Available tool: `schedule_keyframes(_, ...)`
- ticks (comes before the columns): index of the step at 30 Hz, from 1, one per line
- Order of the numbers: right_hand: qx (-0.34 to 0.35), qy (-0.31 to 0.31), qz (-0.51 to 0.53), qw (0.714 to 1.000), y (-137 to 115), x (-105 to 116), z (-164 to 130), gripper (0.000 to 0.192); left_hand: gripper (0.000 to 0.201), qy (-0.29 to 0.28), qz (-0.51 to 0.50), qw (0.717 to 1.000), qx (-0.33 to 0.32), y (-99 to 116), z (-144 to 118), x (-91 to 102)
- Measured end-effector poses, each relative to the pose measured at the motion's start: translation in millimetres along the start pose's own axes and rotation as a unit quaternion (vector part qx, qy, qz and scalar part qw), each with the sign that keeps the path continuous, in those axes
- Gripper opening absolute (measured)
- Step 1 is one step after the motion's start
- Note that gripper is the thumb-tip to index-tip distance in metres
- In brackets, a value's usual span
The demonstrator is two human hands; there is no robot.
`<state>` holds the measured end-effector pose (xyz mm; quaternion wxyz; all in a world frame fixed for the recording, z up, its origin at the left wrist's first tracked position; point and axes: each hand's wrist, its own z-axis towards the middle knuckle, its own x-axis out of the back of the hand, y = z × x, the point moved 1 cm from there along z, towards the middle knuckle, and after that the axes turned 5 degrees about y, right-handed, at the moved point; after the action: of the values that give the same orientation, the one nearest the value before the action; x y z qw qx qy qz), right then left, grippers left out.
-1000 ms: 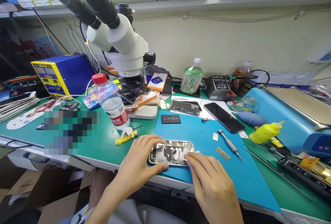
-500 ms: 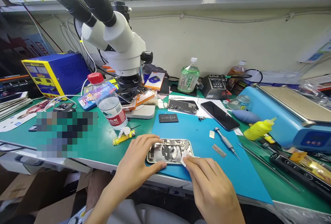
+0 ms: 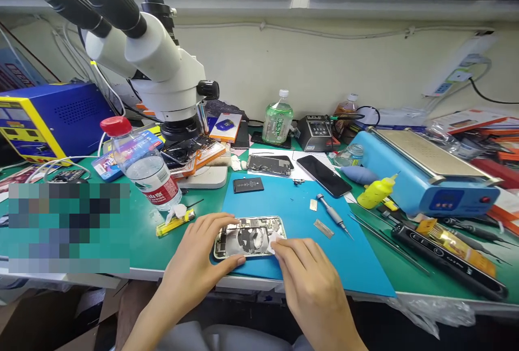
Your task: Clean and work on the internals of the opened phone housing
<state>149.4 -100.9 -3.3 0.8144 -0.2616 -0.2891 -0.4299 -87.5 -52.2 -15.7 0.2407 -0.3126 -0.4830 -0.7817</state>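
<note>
An opened phone housing with bare internal parts lies face up on the blue mat, near the table's front edge. My left hand grips its left end, fingers along the far edge and thumb at the near edge. At the right end, my right hand pinches a small white wipe against the inside of the housing. A black phone battery rests behind on the mat. To the right are a screwdriver, a small metal plate and a thin metal strip.
A microscope and a water bottle stand at left, with a yellow lighter nearby. Behind lie a phone screen and a black phone. Tweezers and a blue heating machine are at right.
My view has turned right, so the scene sits further left. The white wipe has shifted slightly toward the housing's far side in my right hand. My left hand keeps its grip.
</note>
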Motion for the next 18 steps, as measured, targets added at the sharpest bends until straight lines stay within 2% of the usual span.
schedule_keyframes(4, -0.012, 0.002, 0.018, 1.0, 2.7, 1.3, -0.4, 0.021, 0.047, -0.012, -0.012, 1.0, 0.017, -0.5, -0.8, -0.3)
schedule_keyframes(7, -0.051, 0.009, 0.093, 0.994, 16.9, 14.8, -3.2, 0.018, 0.051, -0.021, -0.024, 0.999, 0.042, -0.8, -2.0, -0.7)
schedule_keyframes(8, -0.087, 0.025, 0.12, 0.989, 24.8, 21.1, -4.1, 0.016, 0.054, -0.02, -0.028, 0.998, 0.049, -0.9, -2.2, -0.9)
schedule_keyframes(10, -0.202, 0.07, 0.149, 0.965, 43.5, 33.2, -5.5, 0.015, 0.058, -0.016, -0.038, 0.998, 0.056, -0.9, -2.4, -1.4)
schedule_keyframes(11, -0.266, 0.092, 0.155, 0.947, 53.0, 38.0, -6.0, 0.018, 0.06, -0.011, -0.044, 0.997, 0.056, -0.8, -2.3, -1.6)
schedule_keyframes(13, -0.35, 0.112, 0.161, 0.916, 68.9, 43.2, -6.2, 0.028, 0.063, -0.001, -0.052, 0.997, 0.052, -0.6, -1.7, -1.9)
schedule_keyframes(15, -0.4, 0.096, 0.158, 0.898, 79.3, 43.1, -6.3, 0.037, 0.065, 0.006, -0.053, 0.997, 0.05, -0.6, -1.2, -2.1)
schedule_keyframes(18, -0.431, 0.044, 0.155, 0.888, 84.8, 38.9, -8.0, 0.042, 0.068, 0.007, -0.051, 0.997, 0.052, -0.8, -0.9, -1.8)
